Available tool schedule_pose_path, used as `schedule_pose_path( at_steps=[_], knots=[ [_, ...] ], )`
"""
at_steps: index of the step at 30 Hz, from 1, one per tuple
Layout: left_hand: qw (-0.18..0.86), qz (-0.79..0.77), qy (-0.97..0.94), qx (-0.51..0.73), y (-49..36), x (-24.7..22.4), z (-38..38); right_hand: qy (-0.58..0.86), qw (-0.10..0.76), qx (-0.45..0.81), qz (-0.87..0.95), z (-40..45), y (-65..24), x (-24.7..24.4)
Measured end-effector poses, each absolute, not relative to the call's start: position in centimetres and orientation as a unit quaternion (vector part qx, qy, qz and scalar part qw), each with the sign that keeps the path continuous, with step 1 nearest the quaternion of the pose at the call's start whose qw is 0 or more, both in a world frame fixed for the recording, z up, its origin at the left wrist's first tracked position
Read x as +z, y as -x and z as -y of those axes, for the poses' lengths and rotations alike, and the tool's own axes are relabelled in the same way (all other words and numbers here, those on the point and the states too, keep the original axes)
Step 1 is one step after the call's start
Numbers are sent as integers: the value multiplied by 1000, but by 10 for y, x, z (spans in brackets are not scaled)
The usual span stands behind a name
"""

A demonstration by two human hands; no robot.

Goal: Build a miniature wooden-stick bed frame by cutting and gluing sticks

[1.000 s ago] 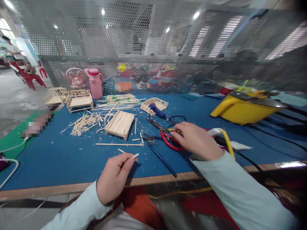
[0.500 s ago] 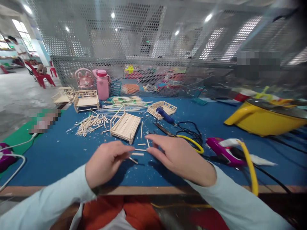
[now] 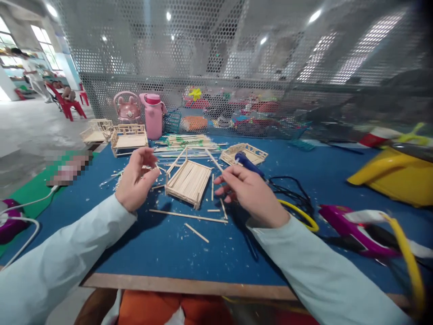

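My right hand (image 3: 241,187) pinches a thin wooden stick (image 3: 214,160) that points up and to the left. Over the pile of short stick pieces, my left hand (image 3: 138,180) is raised with thumb and fingers apart, holding nothing visible. Between the hands lies a small bed-like stick frame (image 3: 189,180) with a slatted top and slanted sticks at its back left. In front of it a long stick (image 3: 187,215) and a shorter stick (image 3: 196,232) lie on the blue table (image 3: 142,253). A few small pieces sit to the frame's right.
Behind are finished stick models (image 3: 129,139), a stick bundle (image 3: 189,141), a pink bottle (image 3: 154,118) and a mesh screen (image 3: 209,54). A blue glue gun (image 3: 248,163), purple glue gun (image 3: 358,232) and yellow container (image 3: 395,178) stand right. A person (image 3: 32,74) is far left.
My left hand has moved up and left, its fingers spreading. My right hand has moved up and now holds a stick. The long stick lies on the table; the view has shifted slightly.
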State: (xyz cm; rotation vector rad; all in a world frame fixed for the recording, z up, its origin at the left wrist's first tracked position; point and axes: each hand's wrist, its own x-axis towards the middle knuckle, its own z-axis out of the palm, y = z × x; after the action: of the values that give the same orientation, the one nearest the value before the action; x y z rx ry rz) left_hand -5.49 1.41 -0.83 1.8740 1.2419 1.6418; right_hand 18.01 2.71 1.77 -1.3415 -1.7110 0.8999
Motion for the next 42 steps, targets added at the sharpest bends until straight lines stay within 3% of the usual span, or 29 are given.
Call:
schedule_pose_path(
  at_steps=[4,9,16,31,38,42],
  knots=[
    [293,-517,-673,441,59,-25,-26,563,311,440,627,-42,-179,-2],
    [333,-518,-681,396,48,-29,-19,515,333,443,654,-52,-173,-11],
    [310,-539,-678,391,44,-31,-11,484,334,422,689,-62,-172,-14],
    [236,-474,-715,456,34,-29,-4,468,405,620,483,-48,-182,0],
    [226,-484,-745,399,11,-34,6,549,336,580,498,-55,-192,-3],
    [227,-509,-719,415,21,-38,-4,524,330,593,514,-55,-184,-8]
  ],
)
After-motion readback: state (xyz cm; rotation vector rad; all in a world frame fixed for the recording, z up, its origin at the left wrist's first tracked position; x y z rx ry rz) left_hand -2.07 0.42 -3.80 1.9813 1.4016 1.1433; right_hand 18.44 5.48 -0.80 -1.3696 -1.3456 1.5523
